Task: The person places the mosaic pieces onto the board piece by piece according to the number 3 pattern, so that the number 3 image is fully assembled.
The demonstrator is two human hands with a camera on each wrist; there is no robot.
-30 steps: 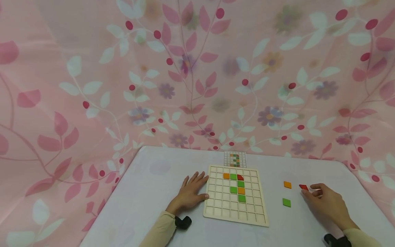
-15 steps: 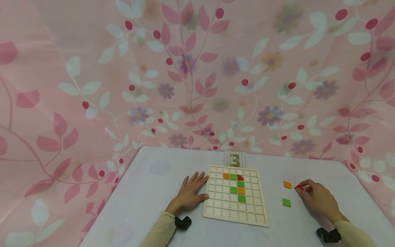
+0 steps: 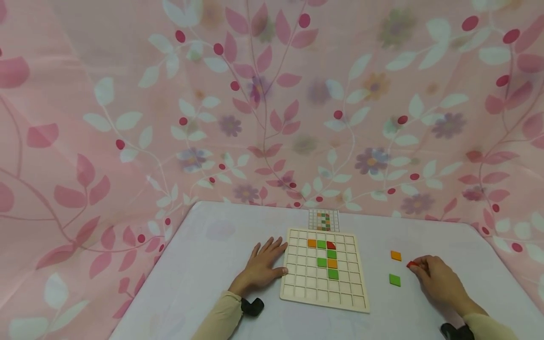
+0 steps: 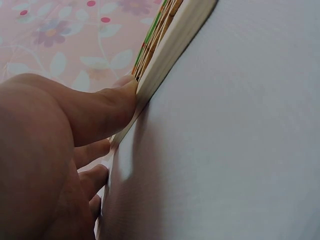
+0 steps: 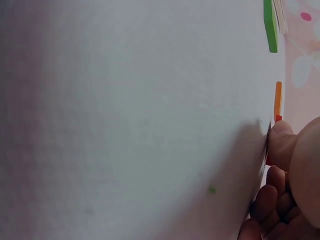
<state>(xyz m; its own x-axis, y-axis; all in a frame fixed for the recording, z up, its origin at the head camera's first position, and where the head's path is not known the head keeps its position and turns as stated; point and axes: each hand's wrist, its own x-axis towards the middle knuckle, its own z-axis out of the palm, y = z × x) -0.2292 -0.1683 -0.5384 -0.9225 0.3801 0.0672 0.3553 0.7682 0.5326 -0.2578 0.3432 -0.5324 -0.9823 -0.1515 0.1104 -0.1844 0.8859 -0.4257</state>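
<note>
My right hand (image 3: 442,283) pinches a small red tile (image 3: 411,264) between thumb and fingers, right of the board; the fingers cover most of it. Just left of that hand lie an orange square tile (image 3: 396,255) and a green square tile (image 3: 395,280) on the cloth. My left hand (image 3: 260,268) rests with fingers spread on the cloth, thumb and fingertips touching the left edge of the wooden grid board (image 3: 297,283). Several green and orange squares and a red quarter-round tile (image 3: 331,245) sit in the board's cells. The left wrist view shows the thumb (image 4: 112,112) against the board's side.
Behind the board lies a small card (image 3: 312,219) printed with a grid and coloured squares. A white cloth (image 3: 204,264) covers the table, and a pink floral curtain (image 3: 272,104) hangs along its back and sides.
My right hand has gripped the red tile and shifted slightly left with it, and the tile has turned in the fingers. The left hand and the board have stayed in place.
</note>
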